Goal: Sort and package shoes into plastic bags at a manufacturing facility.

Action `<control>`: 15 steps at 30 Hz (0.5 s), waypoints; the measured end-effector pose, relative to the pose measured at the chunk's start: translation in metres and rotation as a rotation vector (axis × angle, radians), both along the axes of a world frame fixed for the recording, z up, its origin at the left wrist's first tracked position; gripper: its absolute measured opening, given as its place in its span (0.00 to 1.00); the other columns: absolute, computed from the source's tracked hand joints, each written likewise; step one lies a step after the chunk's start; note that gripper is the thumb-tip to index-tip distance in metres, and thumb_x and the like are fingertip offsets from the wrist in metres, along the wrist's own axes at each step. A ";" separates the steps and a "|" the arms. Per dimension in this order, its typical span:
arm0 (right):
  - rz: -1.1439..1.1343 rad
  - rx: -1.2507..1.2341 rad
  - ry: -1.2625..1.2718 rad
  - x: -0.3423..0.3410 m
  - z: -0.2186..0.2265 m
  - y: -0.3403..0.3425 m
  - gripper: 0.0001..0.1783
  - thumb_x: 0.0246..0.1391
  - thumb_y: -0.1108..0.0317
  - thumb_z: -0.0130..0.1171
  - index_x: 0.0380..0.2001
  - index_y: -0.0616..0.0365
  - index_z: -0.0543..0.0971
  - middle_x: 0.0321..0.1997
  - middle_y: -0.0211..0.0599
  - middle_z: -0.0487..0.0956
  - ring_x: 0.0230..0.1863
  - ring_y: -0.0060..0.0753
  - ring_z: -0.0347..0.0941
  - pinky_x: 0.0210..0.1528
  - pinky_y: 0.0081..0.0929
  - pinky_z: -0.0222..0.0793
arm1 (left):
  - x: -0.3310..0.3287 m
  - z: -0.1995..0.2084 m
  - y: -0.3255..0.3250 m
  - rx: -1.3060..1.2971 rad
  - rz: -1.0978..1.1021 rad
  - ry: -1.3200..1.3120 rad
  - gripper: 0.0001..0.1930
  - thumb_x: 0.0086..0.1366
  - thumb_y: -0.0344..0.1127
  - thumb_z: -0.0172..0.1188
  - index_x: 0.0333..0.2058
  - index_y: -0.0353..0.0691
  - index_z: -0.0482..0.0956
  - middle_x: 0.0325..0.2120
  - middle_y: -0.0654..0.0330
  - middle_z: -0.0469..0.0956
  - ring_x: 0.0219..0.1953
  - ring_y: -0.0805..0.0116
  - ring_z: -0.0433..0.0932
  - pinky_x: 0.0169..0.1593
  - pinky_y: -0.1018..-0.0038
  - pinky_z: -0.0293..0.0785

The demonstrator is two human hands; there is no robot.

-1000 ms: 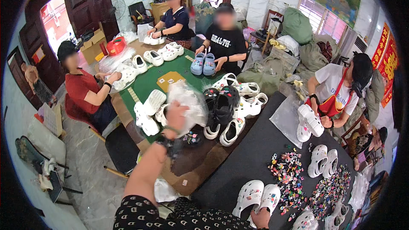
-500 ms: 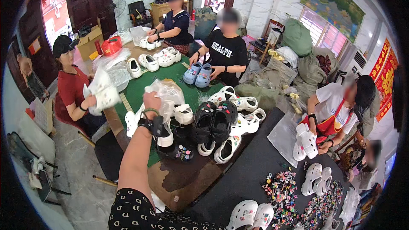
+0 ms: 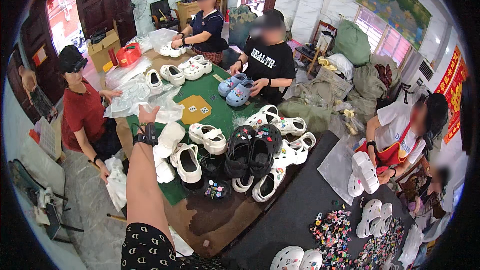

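My left hand (image 3: 148,114) reaches over the green table top (image 3: 172,197), a dark band on its wrist. Thumb and fingers look spread, against a crumpled clear plastic bag (image 3: 170,112); no grip on it shows. Below my hand lie a white clog (image 3: 170,139) on its side and another white clog (image 3: 188,164), upright. Two black clogs with charms (image 3: 252,151) stand on the pile to the right. My right hand is out of view. A co-worker in red (image 3: 85,112) reaches toward the plastic with one hand and holds a bagged white item (image 3: 116,182) low in the other.
Across the table a person handles blue clogs (image 3: 236,90); another handles white clogs (image 3: 172,50). At right a person holds white clogs (image 3: 364,172) over a black table (image 3: 280,220) with heaps of small colourful charms (image 3: 332,235). A dark chair stands at left. Sacks (image 3: 352,45) pile up behind.
My left hand has moved left with the plastic bag and its fingers have opened. White clogs and a yellow table patch are uncovered. The co-worker in red has lowered the bagged item.
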State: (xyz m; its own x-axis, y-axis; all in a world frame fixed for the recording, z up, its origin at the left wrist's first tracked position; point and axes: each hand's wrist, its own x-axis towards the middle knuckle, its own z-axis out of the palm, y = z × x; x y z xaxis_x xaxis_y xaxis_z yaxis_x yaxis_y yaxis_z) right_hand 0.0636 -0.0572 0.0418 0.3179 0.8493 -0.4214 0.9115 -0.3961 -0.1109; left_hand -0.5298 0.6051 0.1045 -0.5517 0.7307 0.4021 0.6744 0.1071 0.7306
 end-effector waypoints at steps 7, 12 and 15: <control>0.177 0.124 -0.055 -0.004 -0.006 0.000 0.26 0.42 0.56 0.58 0.46 0.51 0.69 0.25 0.47 0.72 0.26 0.47 0.71 0.27 0.41 0.67 | -0.009 -0.037 0.004 -0.602 0.076 0.038 0.31 0.48 0.52 0.61 0.44 0.31 0.76 0.42 0.41 0.75 0.47 0.47 0.74 0.51 0.61 0.70; -0.264 0.214 0.052 -0.012 0.000 0.008 0.26 0.46 0.45 0.57 0.29 0.61 0.73 0.22 0.51 0.77 0.27 0.53 0.75 0.33 0.44 0.70 | 0.129 -0.012 0.024 -0.522 -0.735 0.172 0.30 0.54 0.36 0.58 0.57 0.43 0.65 0.21 0.57 0.77 0.20 0.69 0.75 0.26 0.73 0.74; -0.336 0.120 0.013 -0.014 0.004 -0.003 0.28 0.47 0.44 0.56 0.30 0.63 0.73 0.26 0.52 0.77 0.31 0.55 0.74 0.36 0.45 0.69 | 0.239 0.045 0.026 -0.678 -0.995 -0.112 0.39 0.54 0.31 0.54 0.65 0.46 0.48 0.20 0.55 0.79 0.18 0.70 0.76 0.20 0.73 0.72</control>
State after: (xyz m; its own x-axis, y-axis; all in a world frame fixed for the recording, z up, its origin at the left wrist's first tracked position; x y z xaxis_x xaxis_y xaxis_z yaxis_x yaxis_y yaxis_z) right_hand 0.0495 -0.0600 0.0458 0.5827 0.7424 -0.3306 0.7310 -0.6566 -0.1861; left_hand -0.2907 0.6307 0.1498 0.3652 0.8991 -0.2413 0.6162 -0.0392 0.7866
